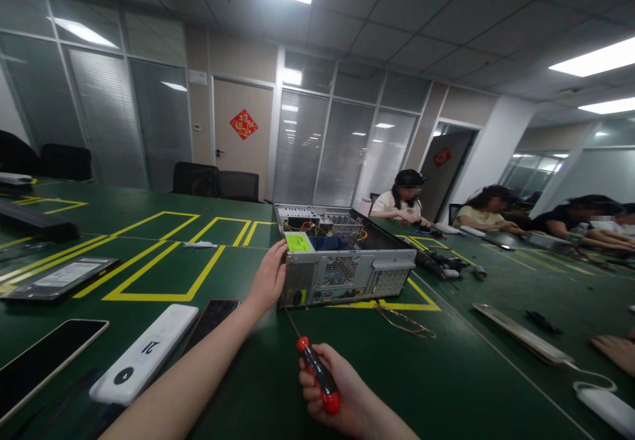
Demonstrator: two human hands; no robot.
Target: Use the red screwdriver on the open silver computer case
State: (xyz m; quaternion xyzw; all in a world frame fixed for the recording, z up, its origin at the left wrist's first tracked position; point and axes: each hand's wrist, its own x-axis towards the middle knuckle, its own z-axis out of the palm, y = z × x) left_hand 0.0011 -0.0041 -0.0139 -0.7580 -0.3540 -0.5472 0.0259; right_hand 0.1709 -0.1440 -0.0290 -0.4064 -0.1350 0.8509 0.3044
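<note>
An open desktop computer case [347, 281] lies on its side on the green table, its back panel facing me. The power supply [297, 241] with a yellow-green label sits in its near left corner, and cables show further inside. My left hand [269, 278] rests against the left side of the case, fingers stretched out flat. In my right hand [344, 380] is a screwdriver [320, 370] with a red and black handle, fingers wrapped round it. Its thin shaft points up and left to the case's lower left corner; I cannot tell whether the tip touches.
A white device [143, 354] marked 21, a phone [49, 360] and a dark slab [211, 321] lie at left, with a hard drive [64, 278] beyond. Right of the case are thin wires [407, 321] and black parts [441, 264]. Several people sit along the right.
</note>
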